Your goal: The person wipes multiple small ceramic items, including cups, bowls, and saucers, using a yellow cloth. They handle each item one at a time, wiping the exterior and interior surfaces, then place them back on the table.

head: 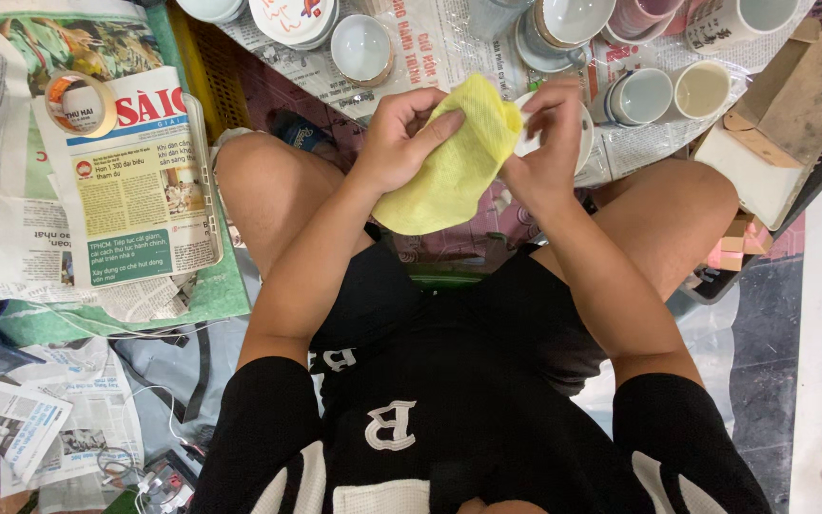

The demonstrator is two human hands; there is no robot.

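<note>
The person sat above their bare knees, and both hands met on a yellow cloth (pixel 454 162), which serves here as the landmark; the left hand (pixel 400 141) gripped the cloth's left edge, its fingers curled together over the fabric with the thumb pressed across the front; the right hand (pixel 546 143) closed on the cloth's right side, its fingers bent and pinching a small white dish (pixel 577 141) whose rim showed just right of the cloth, touching it; most of the dish was hidden behind the hand and the fabric, so its shape could not be told fully.

Beyond the cloth, on spread newspaper (pixel 449 48), stood a crowd of ceramic pieces; a small white bowl with a gold rim (pixel 362 48) stood just above and left of the cloth; two cups lying on their sides (pixel 668 92) were up and to the right of it; stacked bowls (pixel 573 21) stood further above it.

Well to the left of the cloth lay a folded newspaper (pixel 140 181) on a green tray, with a roll of clear tape (pixel 80 103) resting on its top corner; well to the right of the cloth sat an open cardboard box (pixel 792 105).
</note>
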